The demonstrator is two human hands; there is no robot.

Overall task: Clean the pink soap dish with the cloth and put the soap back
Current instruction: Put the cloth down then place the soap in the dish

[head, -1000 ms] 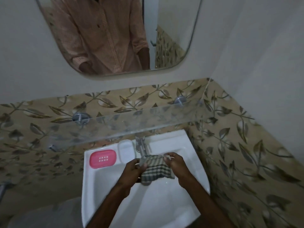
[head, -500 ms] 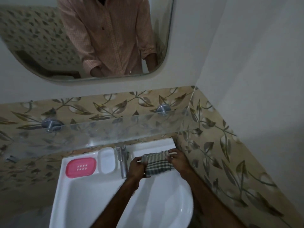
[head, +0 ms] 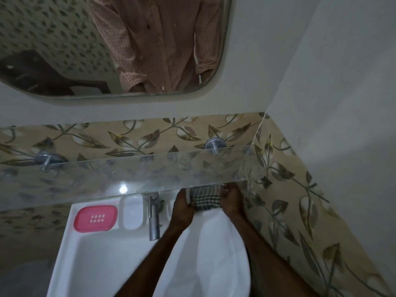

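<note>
Your left hand [head: 182, 205] and right hand [head: 232, 200] both grip the checked cloth [head: 204, 199], fingers curled round its left and right edges, at the far right of the sink [head: 107, 264], just under the glass shelf [head: 128, 174]. The pink soap dish [head: 95, 218] lies empty on the far left rim. The white soap [head: 131, 212] sits just beside it, between dish and tap [head: 153, 221].
</note>
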